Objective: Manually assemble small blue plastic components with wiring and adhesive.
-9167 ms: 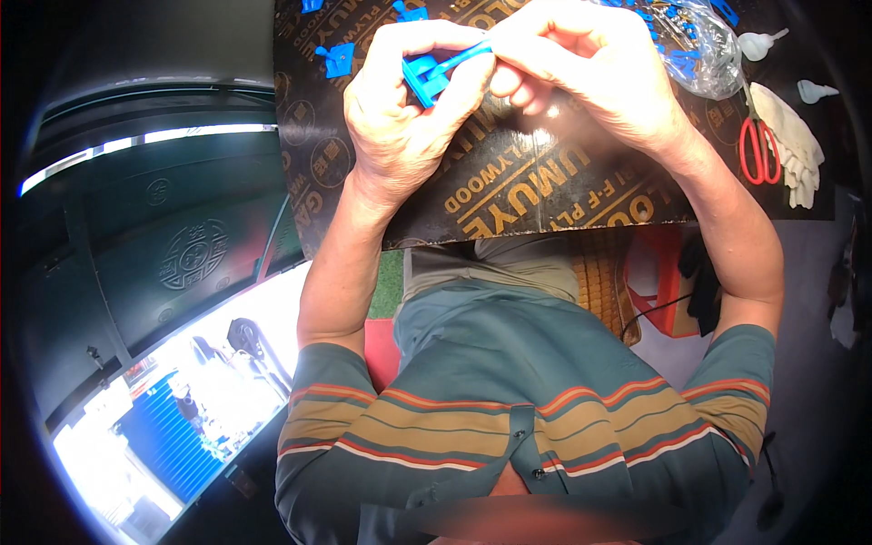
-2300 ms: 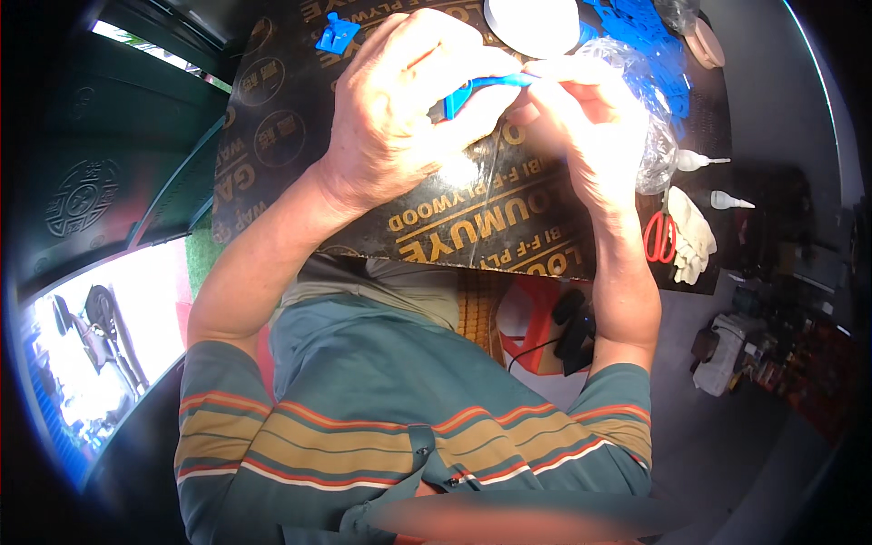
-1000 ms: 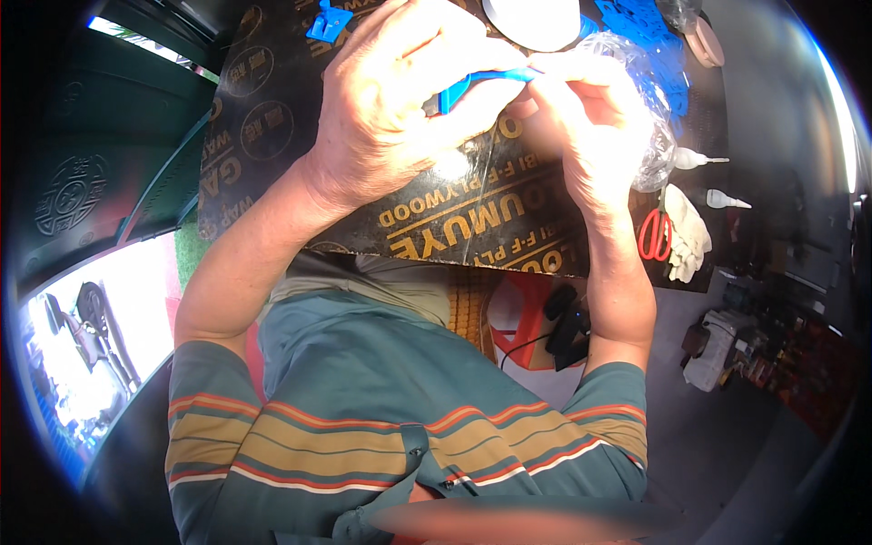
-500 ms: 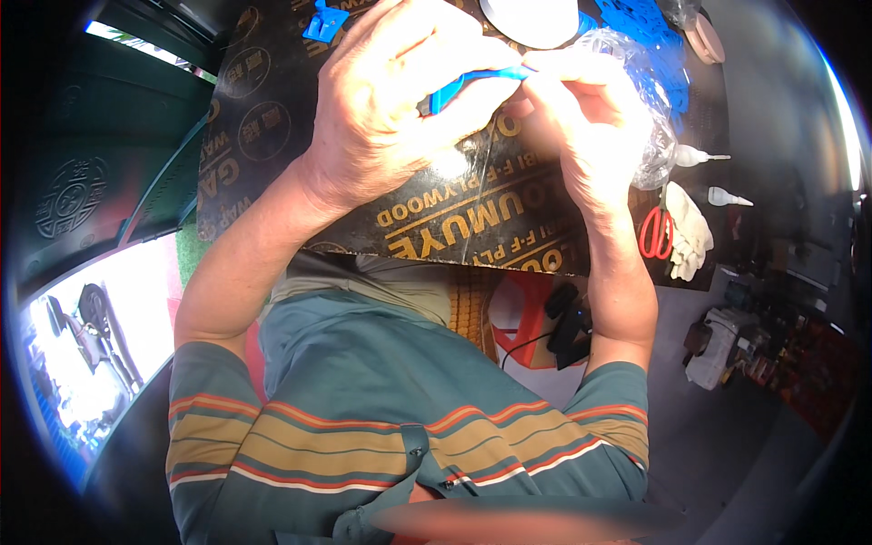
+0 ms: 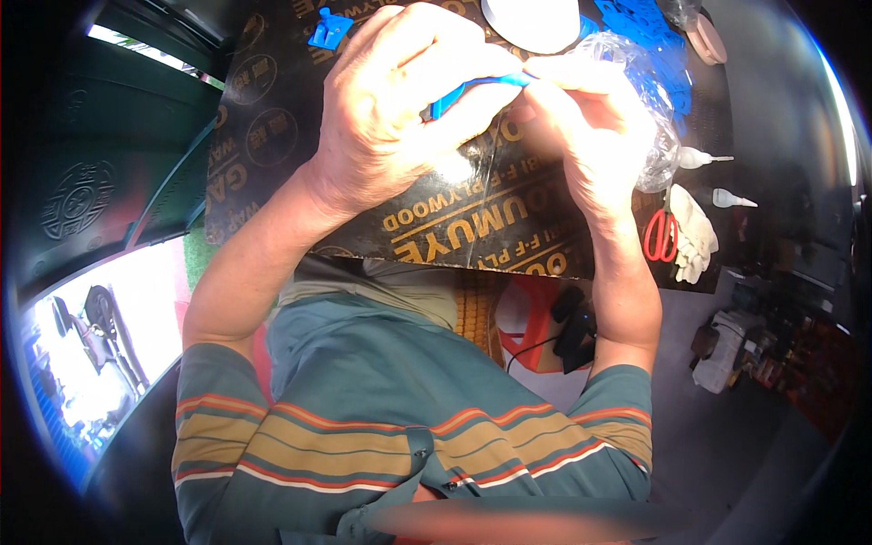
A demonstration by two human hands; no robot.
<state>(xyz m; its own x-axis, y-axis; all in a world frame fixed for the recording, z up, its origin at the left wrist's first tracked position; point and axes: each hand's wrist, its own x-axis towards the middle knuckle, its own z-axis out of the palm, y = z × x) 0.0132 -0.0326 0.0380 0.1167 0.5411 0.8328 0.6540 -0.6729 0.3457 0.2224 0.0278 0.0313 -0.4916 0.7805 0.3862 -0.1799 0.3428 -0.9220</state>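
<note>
A thin blue plastic piece is pinched between my two hands above the dark printed board. My left hand curls around its wider end, hiding much of it. The fingertips of my right hand close on its narrow tip. Glare washes out both hands, so the piece's full shape cannot be made out. Beyond my left hand lies another blue plastic part with a square base and a small knob. A clear plastic bag sits just behind my right hand.
The dark plywood tabletop ends close to my lap. A white round lid or dish and a pile of blue parts lie at the back. Red-handled scissors, a pale glove and small white nozzle-tipped bottles are on the right.
The view has shifted slightly, moving the whole scene a little to the right and down. Both hands keep the same grip on the blue piece.
</note>
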